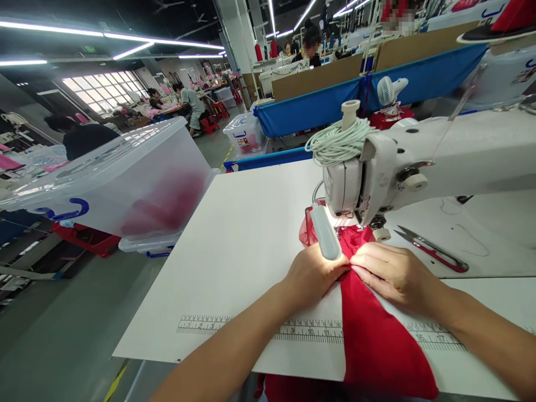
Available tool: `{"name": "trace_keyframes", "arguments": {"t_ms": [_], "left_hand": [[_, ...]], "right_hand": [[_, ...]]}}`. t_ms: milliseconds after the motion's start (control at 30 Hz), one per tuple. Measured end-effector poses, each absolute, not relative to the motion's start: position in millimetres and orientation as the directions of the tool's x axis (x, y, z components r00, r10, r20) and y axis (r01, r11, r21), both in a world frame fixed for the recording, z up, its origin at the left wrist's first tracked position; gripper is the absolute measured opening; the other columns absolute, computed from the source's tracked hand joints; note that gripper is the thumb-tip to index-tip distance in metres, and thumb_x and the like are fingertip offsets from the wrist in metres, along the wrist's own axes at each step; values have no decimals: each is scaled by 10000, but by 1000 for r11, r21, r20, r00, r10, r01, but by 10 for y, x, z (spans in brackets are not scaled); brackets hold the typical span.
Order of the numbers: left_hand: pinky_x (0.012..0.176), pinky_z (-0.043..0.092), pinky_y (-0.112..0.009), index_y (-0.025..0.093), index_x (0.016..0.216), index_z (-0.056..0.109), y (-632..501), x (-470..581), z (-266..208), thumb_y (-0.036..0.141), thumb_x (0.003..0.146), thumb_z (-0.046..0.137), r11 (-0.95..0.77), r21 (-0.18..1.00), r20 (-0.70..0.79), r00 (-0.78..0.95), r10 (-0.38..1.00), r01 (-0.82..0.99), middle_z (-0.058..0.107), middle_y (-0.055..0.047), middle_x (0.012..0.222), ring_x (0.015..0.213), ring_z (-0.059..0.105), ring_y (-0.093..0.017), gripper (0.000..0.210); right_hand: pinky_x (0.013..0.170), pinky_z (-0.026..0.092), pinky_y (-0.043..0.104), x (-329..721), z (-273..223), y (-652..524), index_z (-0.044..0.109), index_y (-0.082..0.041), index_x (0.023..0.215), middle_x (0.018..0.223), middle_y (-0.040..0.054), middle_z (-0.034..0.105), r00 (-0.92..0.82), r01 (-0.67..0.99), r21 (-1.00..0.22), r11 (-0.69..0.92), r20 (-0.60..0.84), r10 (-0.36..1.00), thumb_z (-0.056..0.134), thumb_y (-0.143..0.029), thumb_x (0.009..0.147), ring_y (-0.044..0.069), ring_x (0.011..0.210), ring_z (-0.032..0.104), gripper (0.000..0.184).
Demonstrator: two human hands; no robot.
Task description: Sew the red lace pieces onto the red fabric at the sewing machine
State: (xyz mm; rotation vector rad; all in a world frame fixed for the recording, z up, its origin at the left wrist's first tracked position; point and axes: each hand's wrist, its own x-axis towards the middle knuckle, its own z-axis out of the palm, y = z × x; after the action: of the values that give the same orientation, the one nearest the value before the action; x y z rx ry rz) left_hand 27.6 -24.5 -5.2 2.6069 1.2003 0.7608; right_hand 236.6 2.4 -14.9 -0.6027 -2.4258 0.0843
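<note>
A piece of red fabric (pixel 377 335) runs from beneath the head of a white sewing machine (pixel 460 151) down over the table's front edge. My left hand (pixel 314 273) pinches the fabric's left edge just in front of the needle area. Across from it, my right hand (pixel 393 273) grips the right edge, the fingertips of both hands nearly meeting. A sheer red part (pixel 307 231) of the cloth shows left of the presser foot. A pale grey lamp-like piece (pixel 326 231) hangs over my left hand and hides some of it. The needle itself cannot be made out.
Thread snips (pixel 435 249) with red handles lie right of the machine head. A printed ruler (pixel 310 330) crosses the white table (pixel 234 240) near its front. Pale green cord (pixel 341 139) is coiled on the machine. Plastic bins (pixel 138 178) stand at the left; people sit working farther back.
</note>
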Motion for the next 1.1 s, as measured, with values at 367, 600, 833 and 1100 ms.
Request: {"name": "trace_keyframes", "arguments": {"t_ms": [367, 600, 833, 1100], "left_hand": [[451, 211, -234, 159, 826, 644, -282, 255, -126, 47, 920, 390, -724, 103, 457, 614, 643, 682, 442, 16, 630, 536, 347, -106, 293], [477, 372, -234, 139, 1000, 673, -398, 229, 73, 367, 1034, 358, -701, 152, 233, 664, 710, 696, 604, -65, 837, 601, 491, -133, 390], [625, 489, -333, 166, 1129, 679, -442, 216, 244, 617, 959, -36, -681, 101, 147, 666, 731, 725, 624, -183, 1195, 776, 589, -223, 862], [686, 459, -377, 188, 1166, 683, -443, 221, 162, 623, 956, -46, -694, 27, 246, 668, 703, 720, 687, -158, 1097, 783, 594, -243, 875]], "right_hand": [[516, 298, 300, 2425, -122, 25, 540, -187, 697, 746, 26, 568, -755, 490, -6, 872, 498, 428, 412, -49, 910, 137, 576, 442, 284], [530, 335, 293, 2441, -82, 42, 598, -178, 820, 954, 67, 695, -782, 394, -27, 919, 516, 350, 383, -18, 870, 144, 602, 513, 273], [509, 297, 302, 2466, -105, 31, 582, -193, 757, 728, 31, 656, -767, 430, -46, 902, 507, 392, 407, -48, 867, 152, 544, 502, 251], [499, 275, 312, 2474, -128, 33, 585, -182, 750, 693, 19, 643, -764, 441, -23, 897, 515, 389, 402, -52, 880, 146, 521, 507, 259]]}}
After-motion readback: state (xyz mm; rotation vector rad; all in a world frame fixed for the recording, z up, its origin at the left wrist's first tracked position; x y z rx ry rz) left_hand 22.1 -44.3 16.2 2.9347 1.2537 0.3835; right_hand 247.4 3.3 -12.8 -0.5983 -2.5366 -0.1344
